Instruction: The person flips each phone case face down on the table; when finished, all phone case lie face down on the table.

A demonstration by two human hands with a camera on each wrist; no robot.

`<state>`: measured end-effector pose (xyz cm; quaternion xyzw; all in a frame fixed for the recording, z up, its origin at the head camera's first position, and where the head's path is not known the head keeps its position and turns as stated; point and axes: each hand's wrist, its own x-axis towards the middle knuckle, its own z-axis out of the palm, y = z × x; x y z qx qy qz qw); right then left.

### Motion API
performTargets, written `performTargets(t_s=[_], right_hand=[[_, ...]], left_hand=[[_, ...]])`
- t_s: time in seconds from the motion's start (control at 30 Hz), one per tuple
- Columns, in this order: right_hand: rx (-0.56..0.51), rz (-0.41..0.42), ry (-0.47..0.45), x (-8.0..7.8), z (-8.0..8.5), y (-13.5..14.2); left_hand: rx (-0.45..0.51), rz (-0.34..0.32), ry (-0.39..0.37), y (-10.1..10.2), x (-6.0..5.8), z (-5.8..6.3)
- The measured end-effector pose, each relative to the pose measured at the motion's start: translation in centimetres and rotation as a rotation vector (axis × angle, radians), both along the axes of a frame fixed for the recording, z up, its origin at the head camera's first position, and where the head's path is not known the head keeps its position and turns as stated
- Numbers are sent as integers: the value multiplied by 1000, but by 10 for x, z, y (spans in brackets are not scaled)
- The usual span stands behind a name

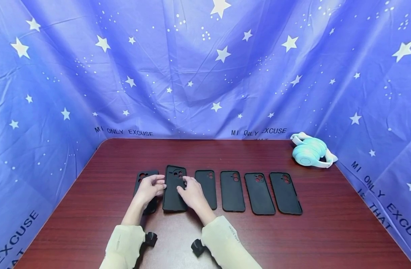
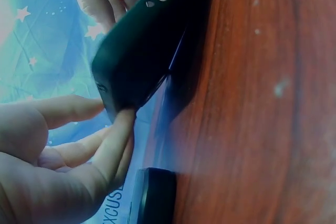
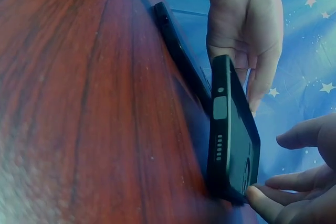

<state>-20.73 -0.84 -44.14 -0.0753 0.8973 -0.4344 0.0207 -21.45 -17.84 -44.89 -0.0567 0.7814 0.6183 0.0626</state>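
A black phone case (image 1: 173, 200) with a round camera cutout lies between both hands, slightly raised off the table at one side. My left hand (image 1: 152, 189) pinches its left edge; in the left wrist view, thumb and fingers (image 2: 123, 135) meet at the case's corner (image 2: 136, 61). At its right edge, my right hand (image 1: 193, 192) touches the case with its fingers, while the thumb (image 3: 302, 134) stands apart from it. Another phone case (image 1: 151, 207) sits under the left hand, partly hidden. Just right of the right hand is a further phone case (image 1: 210, 194), partly covered.
To the right, three more black phone cases continue the row: one (image 1: 233, 192), another (image 1: 260, 194) and the last (image 1: 286, 194). Light blue headphones (image 1: 309, 153) rest at the far right of the reddish-brown table (image 1: 326, 224). A star-patterned blue cloth (image 1: 192, 74) surrounds the table.
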Motion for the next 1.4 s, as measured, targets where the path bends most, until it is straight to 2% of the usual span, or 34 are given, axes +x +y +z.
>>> performTargets(t_s=[0.2, 0.37, 0.87, 1.2, 1.4], right_hand=[[-11, 26, -10, 0, 0, -1], [-41, 34, -24, -2, -1, 1], [-160, 17, -126, -3, 0, 1], [-146, 30, -126, -3, 2, 1], [-207, 11, -138, -1, 4, 1]], left_hand=[[51, 5, 15, 2, -1, 2], [113, -19, 40, 2, 1, 5], [222, -139, 97, 2, 0, 2], [267, -227, 130, 4, 0, 2], [280, -243, 120, 5, 1, 1]])
